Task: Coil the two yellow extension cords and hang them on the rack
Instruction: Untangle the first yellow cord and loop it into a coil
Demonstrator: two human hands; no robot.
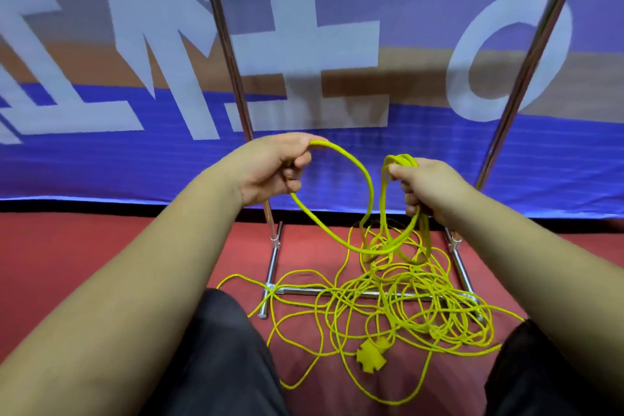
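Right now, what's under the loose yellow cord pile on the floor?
Red carpet and the shiny metal rack's base bars lie under the tangled yellow cord pile. The cross bar's right stretch is mostly covered by strands.

left hand [277, 172]: grips one loop of thin yellow extension cord [366, 176]
right hand [429, 186]: holds gathered coils
red floor [101, 246]: tangled cord

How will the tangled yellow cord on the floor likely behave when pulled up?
Probably floppy: the loop between left hand and right hand sags in a curve. Likely to snag: the floor heap crosses itself over the rack base. Its socket end may dangle.
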